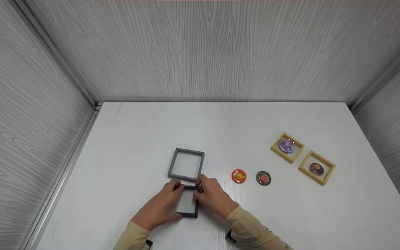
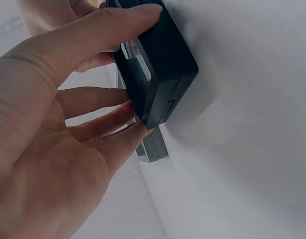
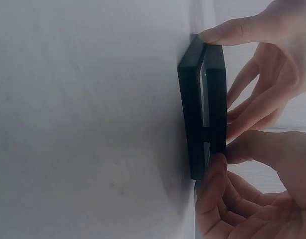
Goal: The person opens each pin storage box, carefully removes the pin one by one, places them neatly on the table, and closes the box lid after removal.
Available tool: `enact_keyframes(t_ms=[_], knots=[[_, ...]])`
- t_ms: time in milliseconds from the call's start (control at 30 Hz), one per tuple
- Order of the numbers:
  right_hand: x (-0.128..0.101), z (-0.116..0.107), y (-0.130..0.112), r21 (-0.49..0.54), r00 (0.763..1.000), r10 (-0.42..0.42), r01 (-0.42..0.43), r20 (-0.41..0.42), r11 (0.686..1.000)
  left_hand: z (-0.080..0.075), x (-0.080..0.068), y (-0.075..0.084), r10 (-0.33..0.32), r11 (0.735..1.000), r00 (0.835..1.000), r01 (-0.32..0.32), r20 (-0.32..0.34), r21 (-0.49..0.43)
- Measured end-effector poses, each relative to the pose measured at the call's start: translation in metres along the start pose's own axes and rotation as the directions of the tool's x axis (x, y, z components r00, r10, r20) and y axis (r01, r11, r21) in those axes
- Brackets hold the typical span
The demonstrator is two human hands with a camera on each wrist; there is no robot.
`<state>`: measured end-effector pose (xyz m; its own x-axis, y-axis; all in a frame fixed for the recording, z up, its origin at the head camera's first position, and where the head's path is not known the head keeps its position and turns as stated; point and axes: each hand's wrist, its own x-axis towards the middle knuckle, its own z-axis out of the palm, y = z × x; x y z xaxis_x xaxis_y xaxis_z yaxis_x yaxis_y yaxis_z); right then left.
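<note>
Both hands hold a black square display frame [image 1: 197, 208] with a clear film window, low over the white table. My left hand [image 1: 160, 206] grips it from the left, with the thumb at the lower edge and fingers at the upper edge. At its upper right corner, my right hand [image 1: 214, 194] pinches the rim between thumb and curled fingers. In the right wrist view, a strip of clear film [image 3: 204, 94] shows between the two halves of the black frame [image 3: 190, 104]. Just beyond lies a grey square frame [image 1: 190, 151], flat on the table.
Right of the hands lie an orange-red round badge [image 1: 239, 176] and a dark green one with a red middle [image 1: 263, 178]. Farther right are two yellow frames, one [image 1: 281, 156] holding a purple disc [image 1: 286, 145], the other [image 1: 310, 176] a dark orange disc [image 1: 316, 169]. Grey wood-grain walls surround the table.
</note>
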<state>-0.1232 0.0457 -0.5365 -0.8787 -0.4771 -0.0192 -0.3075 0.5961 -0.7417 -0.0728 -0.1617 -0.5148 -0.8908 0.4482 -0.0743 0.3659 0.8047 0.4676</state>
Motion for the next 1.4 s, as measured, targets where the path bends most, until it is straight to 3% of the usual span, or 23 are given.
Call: enact_keyframes(t_ms=[500,767,1000,1233,1400], knots=[[-0.004,0.008,0.008,0.083,0.999,0.033,-0.032,-0.011,0.996,0.002,0.000,0.004,0.023,0.998,1.000,-0.022,-0.021,0.055],[-0.005,0.004,0.011,0.102,0.999,0.043,-0.043,0.006,0.994,0.002,-0.001,0.007,0.011,0.997,1.000,-0.010,-0.014,0.079],[-0.013,-0.007,0.016,0.133,0.998,0.063,-0.059,-0.029,0.989,-0.006,-0.003,0.015,0.002,0.996,1.000,0.001,-0.026,0.095],[-0.033,-0.032,0.031,0.171,0.988,0.131,-0.117,-0.077,0.978,-0.023,0.008,0.025,0.100,0.975,0.993,-0.087,-0.056,0.205],[-0.048,-0.048,0.043,0.189,0.976,0.187,-0.164,-0.114,0.968,-0.031,0.027,0.029,0.180,0.954,0.982,-0.161,-0.054,0.252]])
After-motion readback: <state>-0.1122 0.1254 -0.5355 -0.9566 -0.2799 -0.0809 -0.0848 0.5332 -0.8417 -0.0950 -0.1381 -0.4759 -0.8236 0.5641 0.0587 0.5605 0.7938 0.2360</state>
